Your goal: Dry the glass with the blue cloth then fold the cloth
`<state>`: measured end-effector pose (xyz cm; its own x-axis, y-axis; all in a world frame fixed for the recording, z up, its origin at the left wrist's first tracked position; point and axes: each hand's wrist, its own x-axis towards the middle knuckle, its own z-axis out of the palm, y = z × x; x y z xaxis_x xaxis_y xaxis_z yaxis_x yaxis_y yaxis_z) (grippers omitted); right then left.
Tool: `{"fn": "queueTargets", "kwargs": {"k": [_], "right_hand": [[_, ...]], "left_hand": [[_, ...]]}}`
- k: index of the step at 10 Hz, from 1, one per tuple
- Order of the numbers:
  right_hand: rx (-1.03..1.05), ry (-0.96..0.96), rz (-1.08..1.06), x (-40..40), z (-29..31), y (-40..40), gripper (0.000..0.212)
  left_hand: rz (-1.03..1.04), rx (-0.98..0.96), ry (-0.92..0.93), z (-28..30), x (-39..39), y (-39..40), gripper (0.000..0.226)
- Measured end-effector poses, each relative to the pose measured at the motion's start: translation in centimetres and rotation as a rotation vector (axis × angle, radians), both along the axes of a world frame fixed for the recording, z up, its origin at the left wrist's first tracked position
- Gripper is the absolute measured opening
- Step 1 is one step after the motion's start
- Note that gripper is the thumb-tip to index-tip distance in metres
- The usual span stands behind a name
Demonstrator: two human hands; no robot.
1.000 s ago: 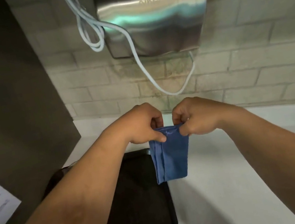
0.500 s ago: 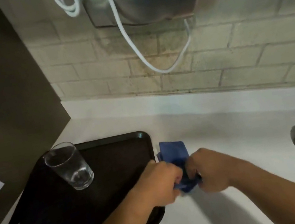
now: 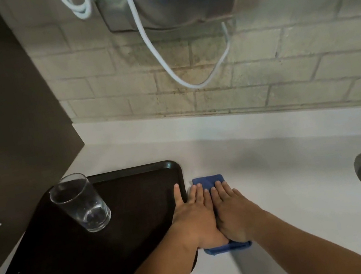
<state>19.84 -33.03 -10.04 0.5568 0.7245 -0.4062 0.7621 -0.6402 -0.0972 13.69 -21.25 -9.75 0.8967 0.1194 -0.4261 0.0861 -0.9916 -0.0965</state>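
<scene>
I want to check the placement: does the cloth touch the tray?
Cannot tell. In the head view the cloth lies right beside the tray, but the left hand covers that edge.

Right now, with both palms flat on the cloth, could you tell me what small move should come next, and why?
Probably lift both hands straight up and off. The blue cloth already lies folded small on the counter beside the tray, pressed flat under the left hand and right hand, and the glass stands upright on the tray.
</scene>
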Motion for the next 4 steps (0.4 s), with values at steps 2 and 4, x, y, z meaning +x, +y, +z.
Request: {"fn": "queueTargets", "kwargs": {"k": [2,4], "right_hand": [[0.021,0.024,-0.017,0.1,-0.4,-0.3,0.079],[0.140,-0.077,-0.107,0.6,1.9,1.0,0.080]], "left_hand": [[-0.017,0.006,-0.017,0.1,0.2,-0.2,0.128],[0.023,-0.182,-0.124,2.8,0.6,1.6,0.114]]}}
